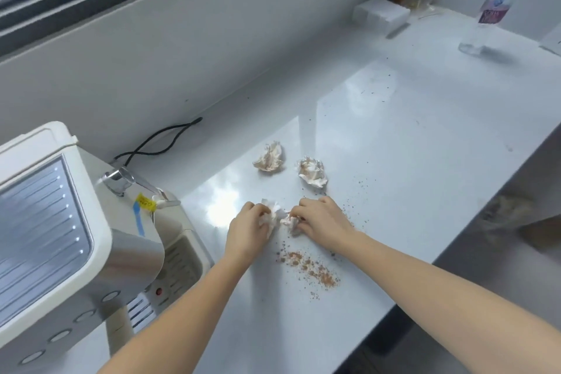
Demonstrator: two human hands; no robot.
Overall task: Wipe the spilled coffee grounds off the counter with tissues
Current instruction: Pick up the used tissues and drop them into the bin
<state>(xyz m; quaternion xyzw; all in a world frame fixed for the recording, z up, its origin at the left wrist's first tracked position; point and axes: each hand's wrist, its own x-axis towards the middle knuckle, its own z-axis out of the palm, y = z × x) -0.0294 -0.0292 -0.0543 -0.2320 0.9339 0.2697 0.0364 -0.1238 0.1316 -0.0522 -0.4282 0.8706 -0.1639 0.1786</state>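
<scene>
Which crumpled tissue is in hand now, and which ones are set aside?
The white tissue, pinched between left hand and right hand. The two stained wads lie loose on the counter beyond.

both hands, left hand (247, 229) and right hand (321, 218), bunching a white tissue (277, 215) on the counter (409, 136), brown coffee grounds (306, 267) just below, two stained wads (270, 158) (312, 173) beyond, espresso machine (60, 237) left, probably empty bottle (494, 6) far right

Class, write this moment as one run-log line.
left hand: on tissue | right hand: on tissue | used wads: two, behind hands | grounds: still on counter, near the hands
</scene>
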